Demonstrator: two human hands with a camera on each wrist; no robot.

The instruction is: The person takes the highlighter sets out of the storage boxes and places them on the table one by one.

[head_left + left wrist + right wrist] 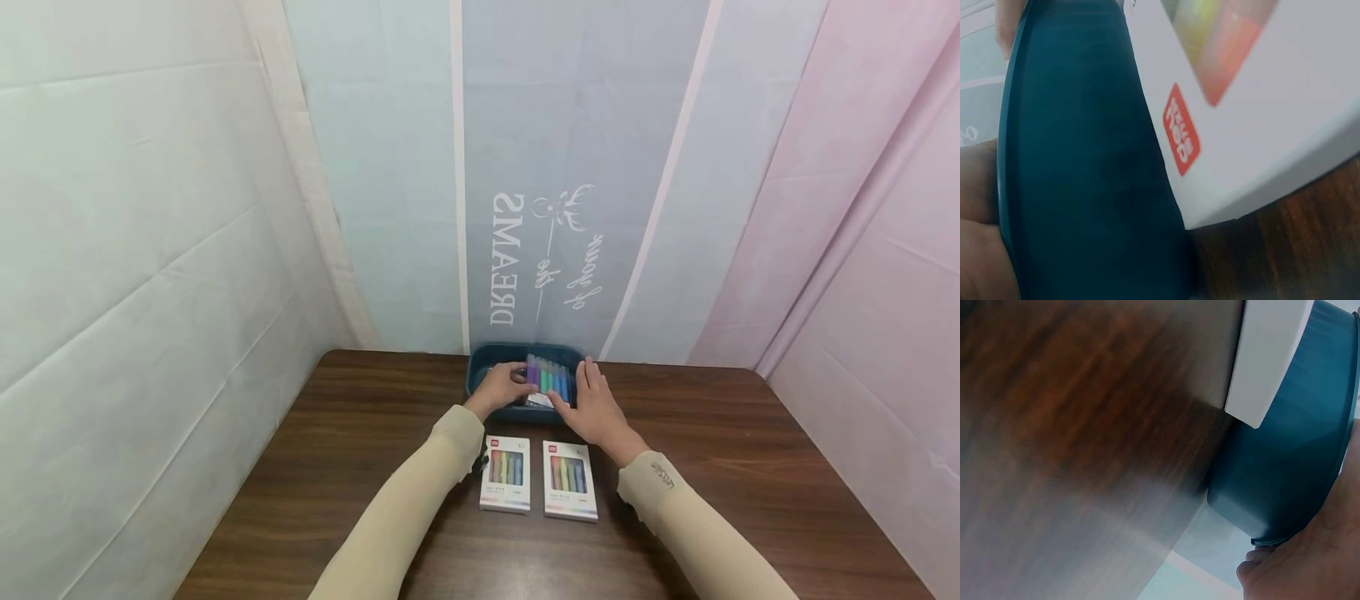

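At nine o'clock of the teal tray (480, 372) our left hand (501, 388) curls round a pack of markers (548, 380) lying in it; at three o'clock our right hand (592, 408) rests flat-fingered against that pack. Two boxed sets (506, 473) lie at six o'clock on the surface (750, 467). We judge a hasty lift could tip the tray against them.

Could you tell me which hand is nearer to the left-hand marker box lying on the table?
Left. The left hand reaches into the blue tray just beyond that marker box; the right hand sits farther right, above the other box.
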